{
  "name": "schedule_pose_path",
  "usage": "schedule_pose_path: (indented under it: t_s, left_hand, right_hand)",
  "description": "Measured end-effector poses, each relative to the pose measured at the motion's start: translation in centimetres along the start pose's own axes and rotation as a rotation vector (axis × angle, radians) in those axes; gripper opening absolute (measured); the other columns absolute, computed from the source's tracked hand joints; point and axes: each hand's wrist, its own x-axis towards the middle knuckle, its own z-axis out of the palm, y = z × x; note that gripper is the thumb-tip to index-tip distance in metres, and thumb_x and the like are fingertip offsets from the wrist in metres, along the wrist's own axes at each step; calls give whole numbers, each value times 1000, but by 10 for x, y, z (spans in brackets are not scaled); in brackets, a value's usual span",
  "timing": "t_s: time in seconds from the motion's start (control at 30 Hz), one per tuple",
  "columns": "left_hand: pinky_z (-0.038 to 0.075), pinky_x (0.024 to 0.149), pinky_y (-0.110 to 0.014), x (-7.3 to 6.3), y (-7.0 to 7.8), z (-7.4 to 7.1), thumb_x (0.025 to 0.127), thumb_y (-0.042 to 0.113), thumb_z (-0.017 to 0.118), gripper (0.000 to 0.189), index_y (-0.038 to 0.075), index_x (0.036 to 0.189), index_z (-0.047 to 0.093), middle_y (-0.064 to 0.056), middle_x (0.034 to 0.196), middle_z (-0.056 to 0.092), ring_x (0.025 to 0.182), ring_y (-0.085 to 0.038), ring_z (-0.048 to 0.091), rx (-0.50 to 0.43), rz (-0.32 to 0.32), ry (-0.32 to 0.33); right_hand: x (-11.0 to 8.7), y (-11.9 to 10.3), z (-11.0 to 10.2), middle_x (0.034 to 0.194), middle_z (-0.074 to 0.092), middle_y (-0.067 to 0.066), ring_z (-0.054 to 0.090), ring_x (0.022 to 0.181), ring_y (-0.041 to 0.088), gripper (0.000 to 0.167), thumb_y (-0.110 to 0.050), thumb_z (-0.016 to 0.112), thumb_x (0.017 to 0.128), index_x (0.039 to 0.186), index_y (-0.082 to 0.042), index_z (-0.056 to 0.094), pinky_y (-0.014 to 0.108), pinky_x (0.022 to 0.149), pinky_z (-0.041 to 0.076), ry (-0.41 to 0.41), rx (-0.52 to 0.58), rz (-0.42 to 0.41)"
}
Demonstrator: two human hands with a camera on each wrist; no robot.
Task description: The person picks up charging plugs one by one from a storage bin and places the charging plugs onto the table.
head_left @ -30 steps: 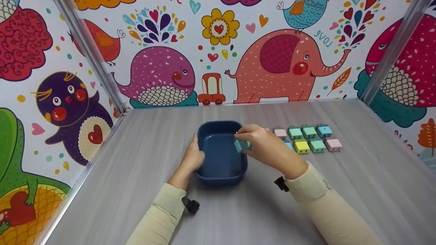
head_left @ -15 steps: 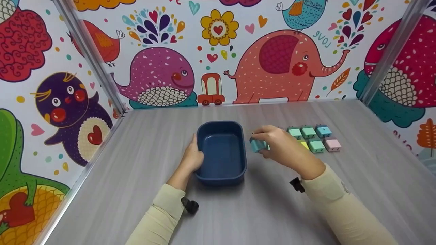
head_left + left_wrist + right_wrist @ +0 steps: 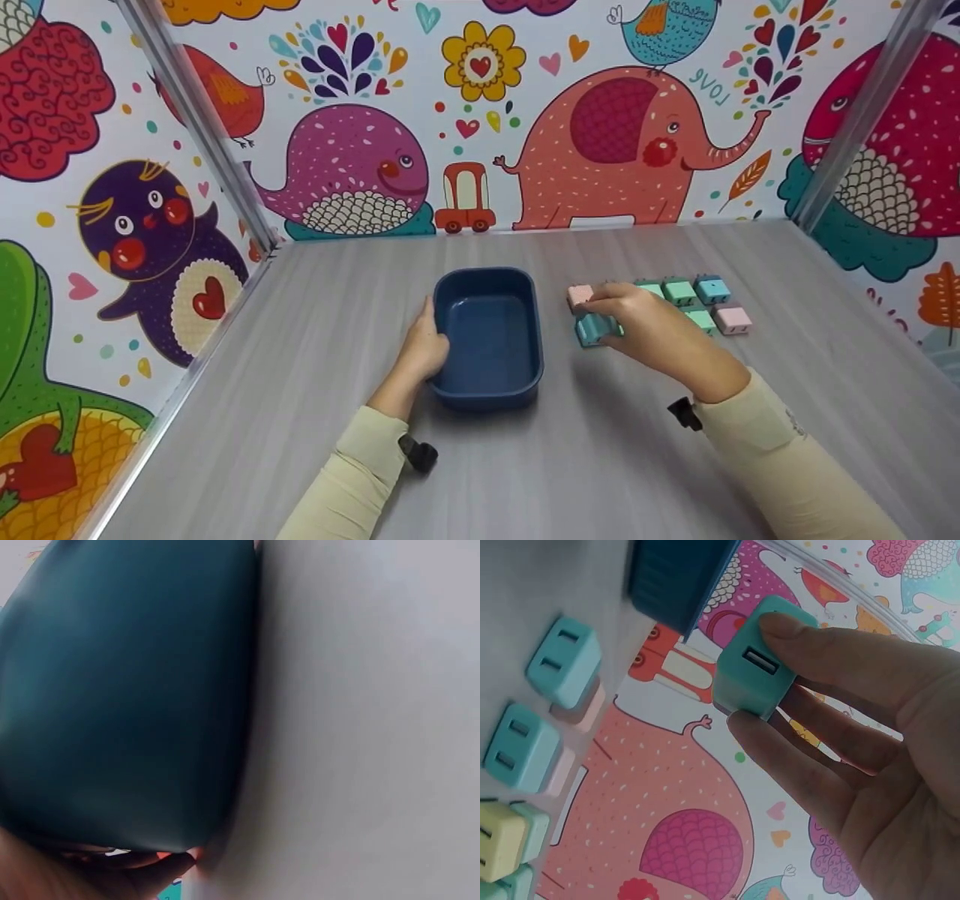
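My right hand (image 3: 645, 330) pinches a teal USB charger (image 3: 754, 664) between thumb and fingers, its single port visible in the right wrist view. In the head view, this charger (image 3: 598, 327) is over the left end of the charger rows and partly covers them. My left hand (image 3: 422, 345) holds the left wall of a deep blue plastic bin (image 3: 489, 394), thumb at the rim and fingers along the outside. The bin's wall (image 3: 135, 690) fills much of the left wrist view and hides most of that hand. The bin's inner floor is bare.
Two rows of pastel USB chargers lie right of the bin, including a pink one (image 3: 733, 319), a blue one (image 3: 712, 289) and a green one (image 3: 679, 291). My right hand hides some. Behind the grey table (image 3: 337, 300) stands a cartoon-printed wall (image 3: 480, 127).
My right hand has moved right, from the bin's right rim to the left end of the charger rows, still holding the teal charger. The left hand and bin have stayed in place.
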Motion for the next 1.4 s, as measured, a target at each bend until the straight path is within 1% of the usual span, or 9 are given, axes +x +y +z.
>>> schedule_pose_path:
  t_s: [0.2, 0.4, 0.57, 0.7, 0.93, 1.13, 1.27, 1.4]
  left_hand:
    - [20, 129, -51, 1, -1, 0, 95, -12, 38, 80, -5, 169, 8, -29, 173, 19, 160, -41, 19, 9, -2, -4]
    - [20, 129, -52, 0, -1, 0, 95, -12, 37, 80, -5, 168, 8, -30, 172, 20, 160, -42, 20, 9, 2, -3]
    - [21, 129, -52, 0, -2, 0, 95, -12, 38, 80, -5, 169, 8, -30, 172, 21, 160, -42, 21, 15, 0, 0]
    - [20, 129, -52, 0, -2, 0, 95, -11, 38, 79, -5, 169, 9, -29, 172, 21, 160, -42, 21, 13, -5, 3]
    - [20, 129, -52, 0, -1, 0, 96, -12, 38, 79, -5, 169, 8, -29, 172, 21, 160, -42, 20, 11, -9, 1]
    - [20, 129, -53, 1, 0, 1, 94, -12, 37, 80, -4, 169, 8, -29, 173, 19, 161, -42, 18, 16, -23, -2]
    - [20, 129, -53, 0, 0, 1, 95, -12, 37, 80, -4, 169, 8, -28, 173, 18, 161, -41, 18, 14, -23, -2]
    - [19, 129, -52, 0, 0, 1, 95, -11, 37, 79, -4, 169, 8, -28, 174, 18, 161, -41, 18, 12, -21, -2]
  right_hand:
    - [-1, 4, 1, 123, 74, 19, 73, 115, 36, 56, 0, 96, 72, 125, 0, 78, 48, 90, 61, -9, -16, -6]
    - [-1, 4, 9, 119, 74, 18, 73, 110, 33, 51, 0, 96, 73, 122, 1, 79, 46, 89, 62, -31, -46, 2]
    - [1, 5, 18, 125, 74, 19, 73, 115, 34, 49, 1, 95, 75, 121, 3, 79, 47, 91, 61, -99, -24, 41]
    - [2, 7, 25, 128, 74, 20, 73, 116, 36, 48, 1, 94, 76, 121, 3, 79, 48, 91, 61, -149, -15, 71]
    - [1, 10, 33, 115, 76, 17, 74, 100, 28, 41, 4, 94, 74, 113, 2, 82, 45, 85, 64, -175, -61, 46]
    - [-1, 11, 38, 114, 75, 19, 76, 98, 29, 40, 5, 93, 75, 113, 3, 82, 45, 83, 64, -205, -66, 59]
    - [-2, 12, 41, 109, 75, 18, 75, 94, 26, 37, 5, 93, 76, 111, 3, 82, 44, 82, 64, -221, -61, 78]
    - [-3, 12, 41, 111, 75, 17, 74, 93, 24, 37, 5, 92, 76, 111, 2, 82, 44, 82, 64, -225, -51, 99]
